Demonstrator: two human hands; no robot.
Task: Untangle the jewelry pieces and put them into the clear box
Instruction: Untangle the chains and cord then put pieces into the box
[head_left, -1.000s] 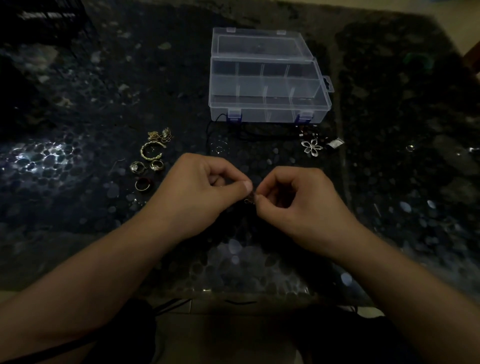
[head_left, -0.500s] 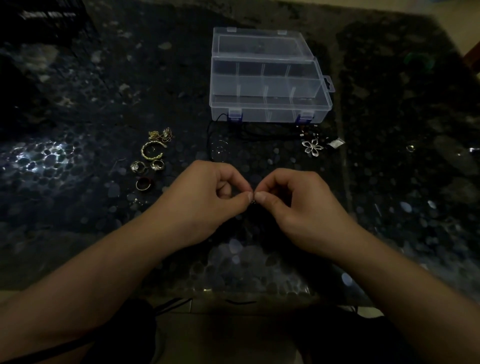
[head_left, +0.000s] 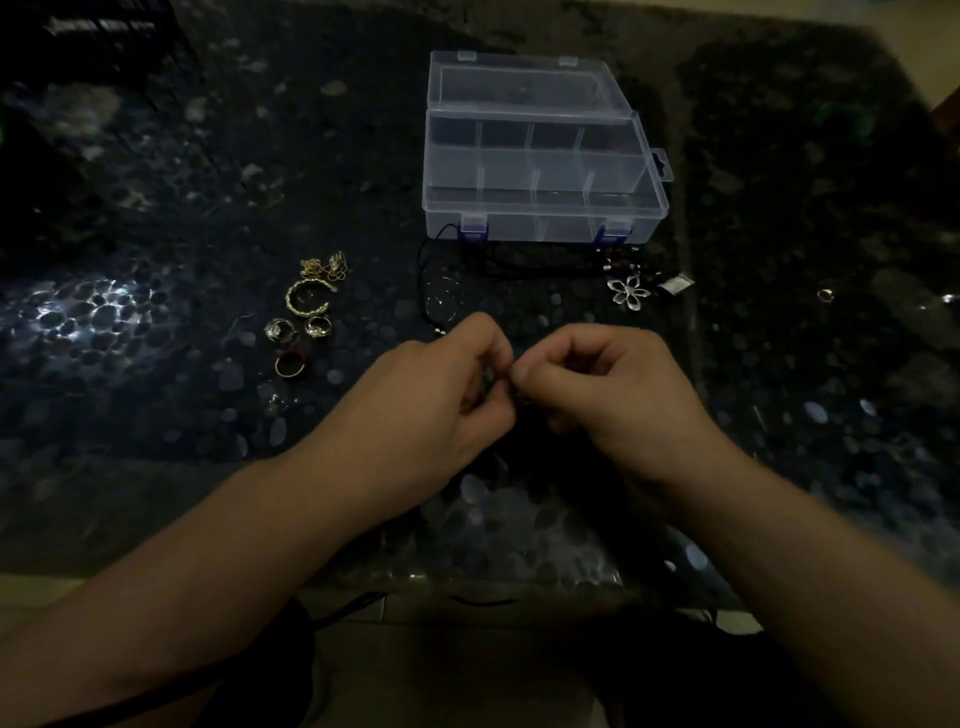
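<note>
The left hand (head_left: 441, 395) and the right hand (head_left: 602, 395) meet in the middle, just in front of the clear box (head_left: 540, 171). Both have their fingers curled in. Their fingertips touch, and together they pinch a small dark jewelry piece (head_left: 519, 397) between them. It is too dark and too small to tell what kind of piece it is.

The clear box sits on the bench (head_left: 156, 208), farther away than the hands. Its lid (head_left: 519, 88) is open and lies back behind it. Inside the box are thin walls that make little rooms. Nothing can be seen in the rooms.

Right in front of the box lies a dark cord (head_left: 519, 262). It runs along the front wall, and one end loops down toward the left hand. A thin round hoop (head_left: 444, 299) lies by that loop.

To the front right of the box is a silver flower (head_left: 628, 293), with a small shiny bit (head_left: 675, 283) beside it.

To the front left of the box is a group of gold things: a little gold tangle (head_left: 324, 267), a twisted gold cuff (head_left: 306, 304) just under it, two rings (head_left: 296, 328) with stones, and a red and gold ring (head_left: 290, 364) nearest the left arm.

The bench is dark with pale round spots all over.
</note>
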